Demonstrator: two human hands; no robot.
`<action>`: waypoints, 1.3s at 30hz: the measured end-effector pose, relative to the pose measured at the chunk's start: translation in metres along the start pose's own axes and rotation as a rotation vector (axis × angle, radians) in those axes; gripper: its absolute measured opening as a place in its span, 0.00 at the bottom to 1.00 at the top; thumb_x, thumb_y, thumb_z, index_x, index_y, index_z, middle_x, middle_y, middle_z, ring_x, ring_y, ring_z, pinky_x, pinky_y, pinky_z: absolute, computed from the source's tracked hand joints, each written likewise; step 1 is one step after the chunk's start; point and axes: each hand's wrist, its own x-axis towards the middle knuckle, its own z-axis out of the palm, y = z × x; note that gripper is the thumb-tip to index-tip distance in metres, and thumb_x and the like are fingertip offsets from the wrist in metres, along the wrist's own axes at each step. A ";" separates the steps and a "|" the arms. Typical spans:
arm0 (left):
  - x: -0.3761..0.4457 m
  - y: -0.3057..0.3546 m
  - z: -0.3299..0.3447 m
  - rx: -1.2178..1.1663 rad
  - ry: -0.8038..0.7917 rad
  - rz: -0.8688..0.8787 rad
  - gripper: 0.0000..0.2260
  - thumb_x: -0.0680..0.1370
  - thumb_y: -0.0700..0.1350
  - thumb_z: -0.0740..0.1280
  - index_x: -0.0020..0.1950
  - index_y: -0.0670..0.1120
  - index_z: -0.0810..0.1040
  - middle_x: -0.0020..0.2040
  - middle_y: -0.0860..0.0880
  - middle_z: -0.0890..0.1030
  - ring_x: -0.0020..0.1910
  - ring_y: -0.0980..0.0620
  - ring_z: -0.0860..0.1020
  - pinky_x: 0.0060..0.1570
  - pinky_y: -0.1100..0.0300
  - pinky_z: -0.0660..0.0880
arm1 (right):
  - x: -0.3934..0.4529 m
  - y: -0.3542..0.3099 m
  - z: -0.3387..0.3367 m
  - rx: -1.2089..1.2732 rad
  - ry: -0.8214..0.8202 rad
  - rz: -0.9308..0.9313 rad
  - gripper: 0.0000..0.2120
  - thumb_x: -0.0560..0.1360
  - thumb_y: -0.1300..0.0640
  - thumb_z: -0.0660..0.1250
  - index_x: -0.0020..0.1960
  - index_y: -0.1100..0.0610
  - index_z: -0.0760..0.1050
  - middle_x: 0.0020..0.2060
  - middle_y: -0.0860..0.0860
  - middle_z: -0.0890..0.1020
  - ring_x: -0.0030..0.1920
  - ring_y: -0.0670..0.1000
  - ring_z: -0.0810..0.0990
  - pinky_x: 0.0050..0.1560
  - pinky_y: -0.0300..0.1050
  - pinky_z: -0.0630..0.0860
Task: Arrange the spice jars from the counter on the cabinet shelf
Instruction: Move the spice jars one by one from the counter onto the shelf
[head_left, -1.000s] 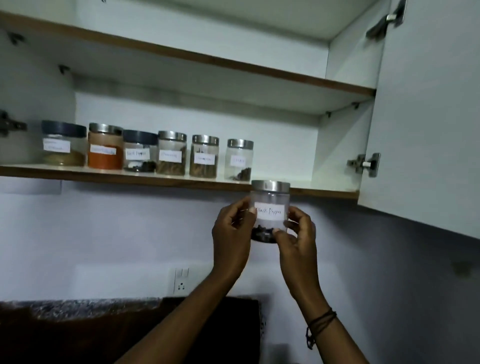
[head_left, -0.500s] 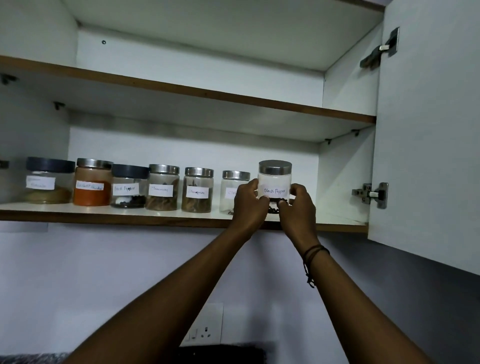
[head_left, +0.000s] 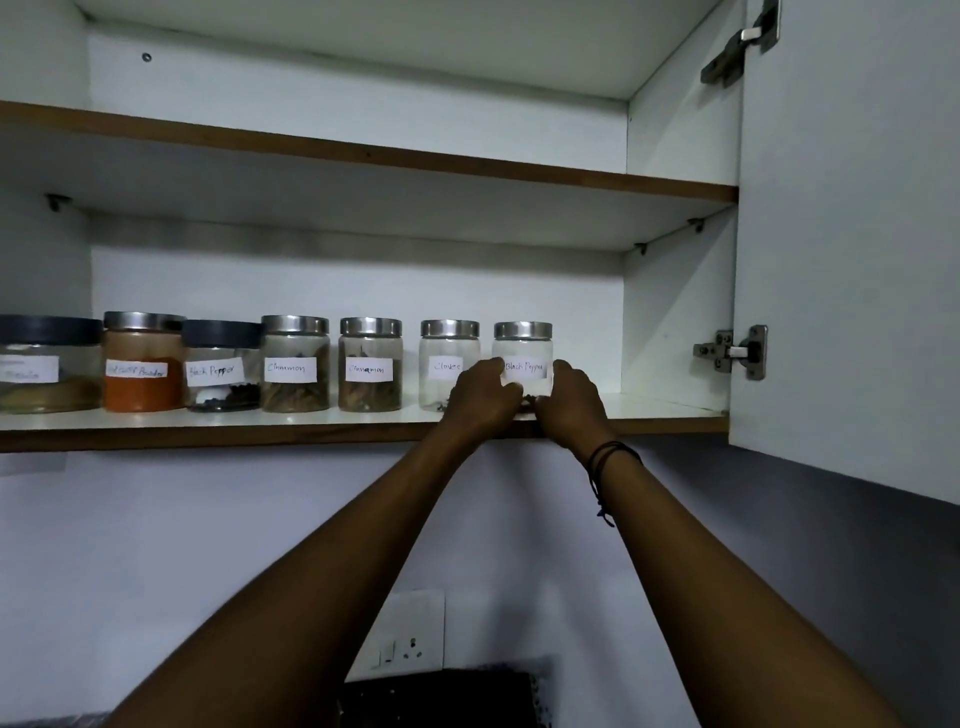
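Both my hands are up at the lower cabinet shelf, at its right end; my left hand curls round the left side of the Black Pepper jar, fingers hooked on the glass by the label; my right hand cups the right side, thumb low near the base; between them the jar is gripped from both flanks. The jar stands upright on the shelf, steel lid on top, a few dark peppercorns showing at the bottom between my hands; its white label reads "Black Pepper" in handwriting.

It sits at the right end of the row, just beside the Cloves jar, nearly empty, label "Cloves"; leftward come two Cinnamon jars, both marked "Cinnamon", both holding brown sticks; then a dark-lidded jar also labelled "Black Pepper"; then an orange powder jar whose label ends in "Powder", the first word too blurred to read; at the left edge a wide dark-lidded jar, label illegible.

The cabinet door hangs open at the right, hinge on its inner edge; a dark cord bracelet circles my right wrist; a wall socket sits below between my forearms.
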 end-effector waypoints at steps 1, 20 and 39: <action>-0.004 -0.001 0.000 -0.018 0.014 0.022 0.07 0.79 0.42 0.63 0.51 0.38 0.76 0.55 0.41 0.80 0.55 0.41 0.79 0.56 0.50 0.76 | -0.005 0.001 -0.003 0.048 0.023 -0.015 0.06 0.75 0.64 0.64 0.50 0.58 0.69 0.51 0.60 0.77 0.48 0.58 0.76 0.41 0.42 0.67; -0.343 -0.116 0.168 -0.385 -0.298 -0.157 0.14 0.83 0.41 0.61 0.68 0.41 0.77 0.62 0.49 0.80 0.59 0.60 0.76 0.57 0.80 0.66 | -0.382 0.150 0.057 0.142 -0.080 0.301 0.16 0.76 0.47 0.58 0.60 0.48 0.76 0.54 0.47 0.82 0.53 0.45 0.80 0.55 0.46 0.77; -0.543 -0.141 0.291 -0.225 -0.881 -0.451 0.22 0.83 0.42 0.58 0.78 0.43 0.62 0.76 0.42 0.68 0.75 0.47 0.67 0.72 0.60 0.59 | -0.638 0.277 0.053 -0.508 -0.323 0.372 0.30 0.72 0.57 0.69 0.73 0.57 0.69 0.73 0.65 0.65 0.75 0.67 0.60 0.71 0.64 0.63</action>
